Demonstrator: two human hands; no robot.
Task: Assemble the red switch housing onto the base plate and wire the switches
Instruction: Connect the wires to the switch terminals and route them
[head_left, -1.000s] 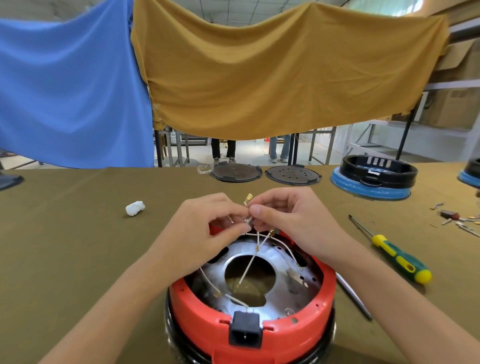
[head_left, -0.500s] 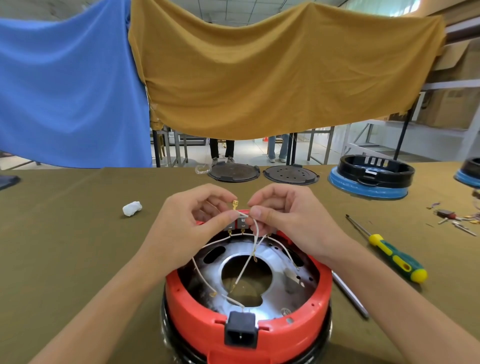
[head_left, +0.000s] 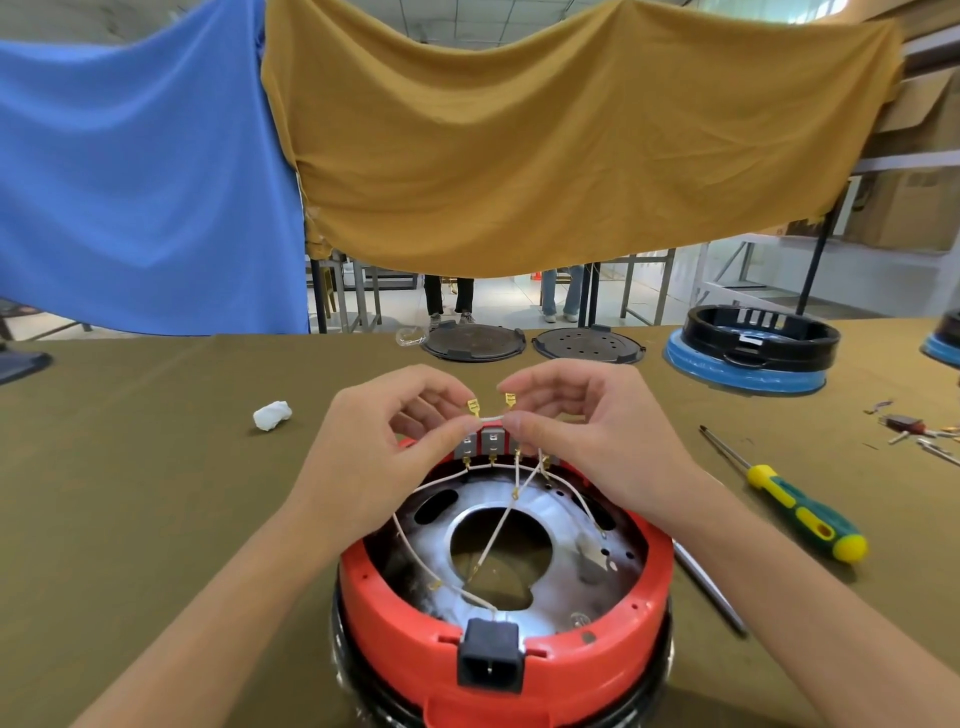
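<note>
Red switch housing (head_left: 498, 660) is already sitting on the metal base plate (head_left: 566, 512) right in front on the table (head_left: 156, 519), so that half looks done to me. Wiring is partway: several white wires (head_left: 415, 545) already run to the grey switches (head_left: 491, 441) at the far rim, and one crosses the middle hole. Both hands are up over the switches, pinching a short white jumper wire (head_left: 491, 417) between them, left hand (head_left: 374, 467) on one end, right hand (head_left: 587, 452) on the other, with its two brass spade terminals sticking up, not plugged in yet. So at least this jumper is left. Green-and-yellow screwdriver (head_left: 795, 506) lies off to the right, untouched.
</note>
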